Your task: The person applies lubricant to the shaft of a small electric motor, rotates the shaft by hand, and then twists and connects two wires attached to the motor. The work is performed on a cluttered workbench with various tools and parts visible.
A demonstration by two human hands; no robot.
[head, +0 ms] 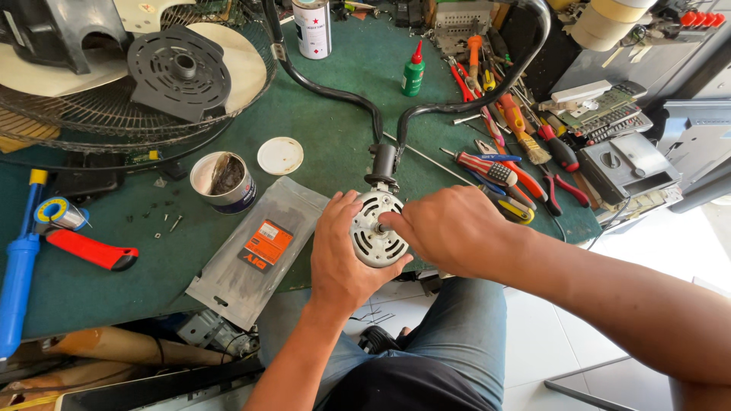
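A round silver vented fan motor [375, 230] is gripped at the green worktop's [335, 122] six o'clock edge by the left hand [344, 255]; its shaft is pinched by the right hand [445, 228]. A clear flat plastic packet with an orange label [255, 247] lies at the motor's nine o'clock.

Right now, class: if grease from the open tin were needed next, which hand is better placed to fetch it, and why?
Probably the left hand: the open tin stands on its side of the round motor, while the right hand pinches the motor's shaft.

A fan grille [114, 114], open grease tin [223, 181], green glue bottle [413, 72] and scattered screwdrivers [502, 137] crowd the green bench [335, 129].
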